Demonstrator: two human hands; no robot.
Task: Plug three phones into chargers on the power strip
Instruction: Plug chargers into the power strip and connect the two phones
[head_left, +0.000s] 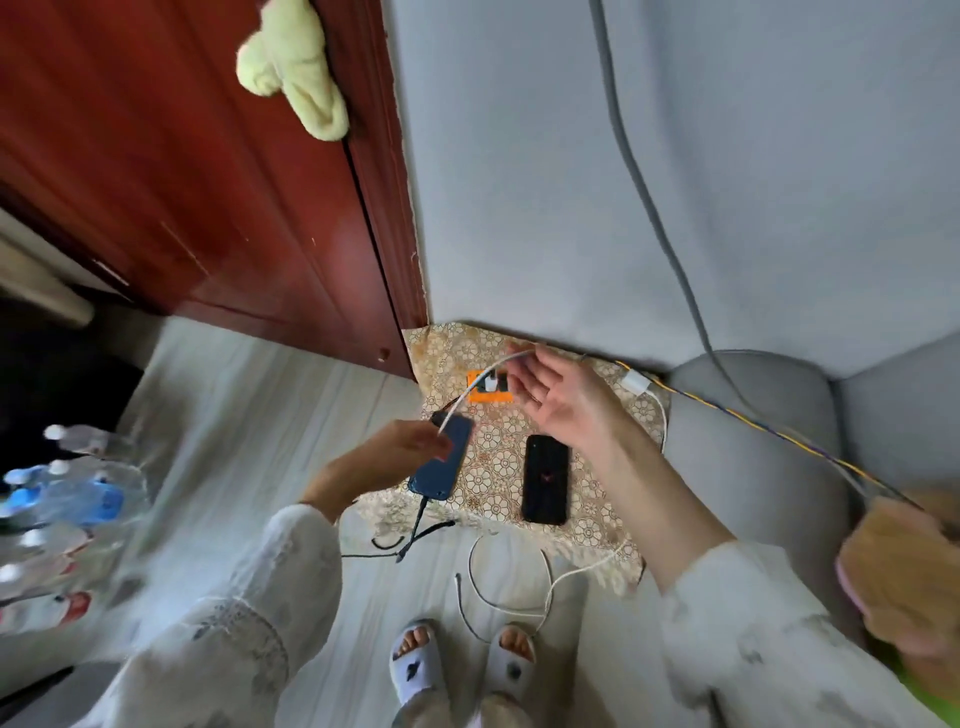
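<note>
Left hand grips blue phone; right hand lifts white cable

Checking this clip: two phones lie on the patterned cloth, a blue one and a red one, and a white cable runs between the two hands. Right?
Not quite. The head view shows the second phone is black, not red. The blue phone does lie on the patterned cloth, and the white cable runs between left hand and right hand.

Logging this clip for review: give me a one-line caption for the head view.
Both hands stretch a white cable above a patterned mat holding a blue phone, a black phone and an orange power strip.
</note>
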